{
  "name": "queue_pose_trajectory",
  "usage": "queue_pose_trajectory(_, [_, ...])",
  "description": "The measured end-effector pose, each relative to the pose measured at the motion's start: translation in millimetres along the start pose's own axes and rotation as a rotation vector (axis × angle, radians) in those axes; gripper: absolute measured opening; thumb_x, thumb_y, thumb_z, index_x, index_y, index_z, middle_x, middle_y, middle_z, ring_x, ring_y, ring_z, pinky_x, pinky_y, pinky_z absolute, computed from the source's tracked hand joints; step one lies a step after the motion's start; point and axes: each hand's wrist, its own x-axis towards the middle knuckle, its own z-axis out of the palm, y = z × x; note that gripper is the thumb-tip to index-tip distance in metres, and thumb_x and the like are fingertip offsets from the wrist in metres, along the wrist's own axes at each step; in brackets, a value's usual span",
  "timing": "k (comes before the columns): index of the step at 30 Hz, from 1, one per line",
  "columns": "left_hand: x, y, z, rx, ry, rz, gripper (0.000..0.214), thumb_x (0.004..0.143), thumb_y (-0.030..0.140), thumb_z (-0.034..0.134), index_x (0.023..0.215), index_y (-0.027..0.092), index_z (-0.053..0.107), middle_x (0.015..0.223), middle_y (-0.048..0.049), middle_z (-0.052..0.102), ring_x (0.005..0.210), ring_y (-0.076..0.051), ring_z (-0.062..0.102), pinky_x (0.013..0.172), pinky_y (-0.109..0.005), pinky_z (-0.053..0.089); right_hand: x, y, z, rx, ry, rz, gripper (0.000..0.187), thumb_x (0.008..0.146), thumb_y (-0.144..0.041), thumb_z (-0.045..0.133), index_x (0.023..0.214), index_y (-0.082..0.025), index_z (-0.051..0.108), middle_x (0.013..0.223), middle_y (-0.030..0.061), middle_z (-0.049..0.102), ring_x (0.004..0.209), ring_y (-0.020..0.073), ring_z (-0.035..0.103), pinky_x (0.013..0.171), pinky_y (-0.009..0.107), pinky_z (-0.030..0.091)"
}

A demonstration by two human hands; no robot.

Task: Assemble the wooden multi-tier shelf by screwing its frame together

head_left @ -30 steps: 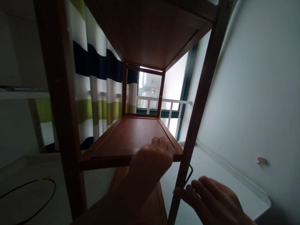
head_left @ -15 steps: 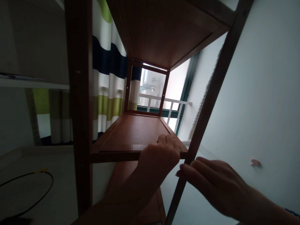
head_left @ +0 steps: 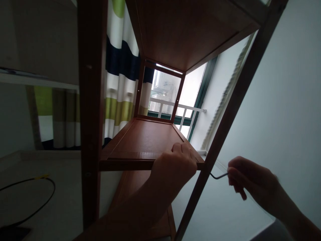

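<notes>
A reddish-brown wooden shelf rack [head_left: 147, 137] stands in front of me, with flat boards between upright posts. My left hand [head_left: 175, 162] is closed over the front rail of the middle board, close to the right post [head_left: 232, 100]. Between the thumb and fingers of my right hand [head_left: 250, 177] is a thin, dark, bent hex key [head_left: 219, 176]. Its short end meets the right post at about the height of the middle board; whether the tip sits in a bolt is hidden.
Striped curtains [head_left: 120, 80] hang behind the rack on the left. A window with a white railing [head_left: 185, 107] lies beyond it. On the right is a pale wall [head_left: 296, 110]. A black cable [head_left: 54, 190] with a yellow tag curls at lower left.
My right hand has moved right, away from the post, and the hex key now shows between hand and post. My left hand keeps its grip on the rail. The view has shifted slightly.
</notes>
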Motion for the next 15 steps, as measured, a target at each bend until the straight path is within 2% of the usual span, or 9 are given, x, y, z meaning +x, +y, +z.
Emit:
queue_pose_trajectory(4, [-0.4, 0.3, -0.5, 0.017, 0.016, 0.001, 0.032, 0.070, -0.010, 0.034, 0.053, 0.013, 0.048, 0.047, 0.0007, 0.048, 0.035, -0.011, 0.044, 0.029, -0.018, 0.027, -17.8, 16.6, 21.0, -0.125, 0.135, -0.165, 0.011, 0.086, -0.028, 0.051, 0.077, -0.022, 0.052, 0.055, -0.0056, 0.056, 0.041, 0.0064, 0.052, 0.038, 0.014, 0.046])
queue_pose_trajectory(7, [-0.1, 0.4, -0.9, 0.028, -0.001, 0.007, 0.032, 0.072, -0.009, 0.034, 0.054, 0.013, 0.049, 0.047, 0.0008, 0.048, 0.035, -0.011, 0.044, 0.028, -0.017, 0.028, -25.3, 20.5, 38.4, -0.260, 0.141, -0.357, 0.001, 0.087, -0.022, 0.049, 0.086, -0.023, 0.050, 0.059, -0.0053, 0.060, 0.044, 0.0067, 0.055, 0.042, 0.014, 0.047])
queue_pose_trajectory(10, [-0.6, 0.8, 0.4, 0.018, -0.021, 0.008, 0.030, 0.072, -0.008, 0.035, 0.055, 0.013, 0.049, 0.049, 0.0005, 0.049, 0.037, -0.011, 0.047, 0.028, -0.017, 0.028, -24.9, 14.2, 50.5, -0.386, 0.121, -0.517, 0.004, 0.087, -0.018, 0.050, 0.088, -0.021, 0.048, 0.063, -0.0037, 0.061, 0.049, 0.0072, 0.057, 0.044, 0.015, 0.046])
queue_pose_trajectory(15, [-1.5, 2.0, 1.7, -0.019, -0.048, -0.004, 0.029, 0.072, -0.007, 0.035, 0.056, 0.013, 0.048, 0.051, -0.0006, 0.050, 0.039, -0.013, 0.050, 0.030, -0.018, 0.029, -16.4, -3.9, 53.8, -0.529, 0.103, -0.641, 0.005, 0.086, -0.014, 0.052, 0.084, -0.018, 0.051, 0.064, -0.0017, 0.058, 0.050, 0.0077, 0.053, 0.045, 0.019, 0.040])
